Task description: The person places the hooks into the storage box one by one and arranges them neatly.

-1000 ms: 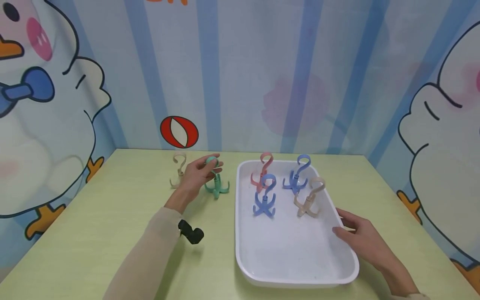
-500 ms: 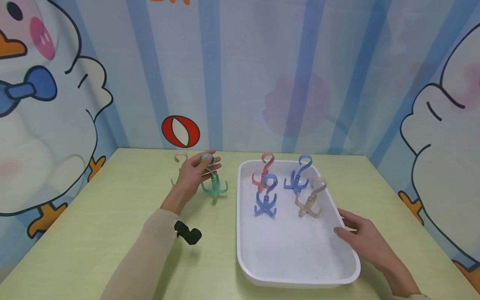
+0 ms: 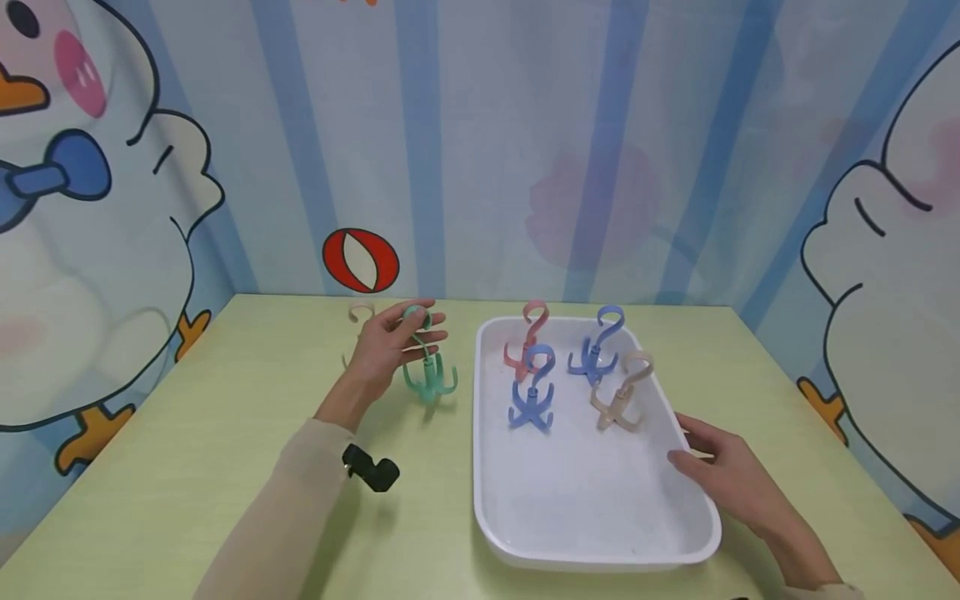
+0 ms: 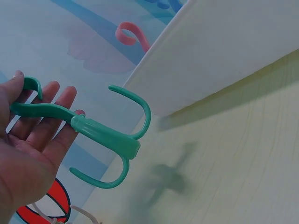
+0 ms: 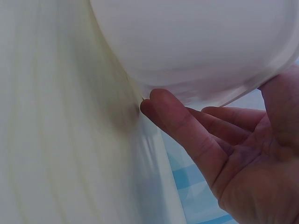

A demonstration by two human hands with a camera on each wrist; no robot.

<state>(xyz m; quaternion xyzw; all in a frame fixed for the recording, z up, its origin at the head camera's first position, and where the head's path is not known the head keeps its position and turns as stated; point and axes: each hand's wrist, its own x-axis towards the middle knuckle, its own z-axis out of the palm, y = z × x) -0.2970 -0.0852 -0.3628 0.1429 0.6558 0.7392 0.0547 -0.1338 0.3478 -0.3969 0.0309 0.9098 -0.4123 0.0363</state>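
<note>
My left hand point(image 3: 377, 350) pinches the curled top of a green swivel hook point(image 3: 430, 379) between thumb and fingers. In the left wrist view the hook point(image 4: 105, 133) hangs off the table, its prongs pointing down and its shadow apart from it. My right hand point(image 3: 738, 483) holds the right side of a white plastic tub point(image 3: 585, 492), thumb at the rim and fingers against the outer wall. Inside the tub stand a pink hook point(image 3: 535, 313), a front blue hook point(image 3: 531, 410), a back blue hook point(image 3: 592, 358) and a beige hook point(image 3: 617, 408).
Another beige hook point(image 3: 362, 309) stands on the table behind my left hand, mostly hidden. The pale green table point(image 3: 135, 467) ends at a printed cloth backdrop point(image 3: 487, 167) with cartoon ducks on both sides.
My left hand has shifted slightly left with the green hook, covering more of the beige hook behind it. My right hand and the tub have stayed in place.
</note>
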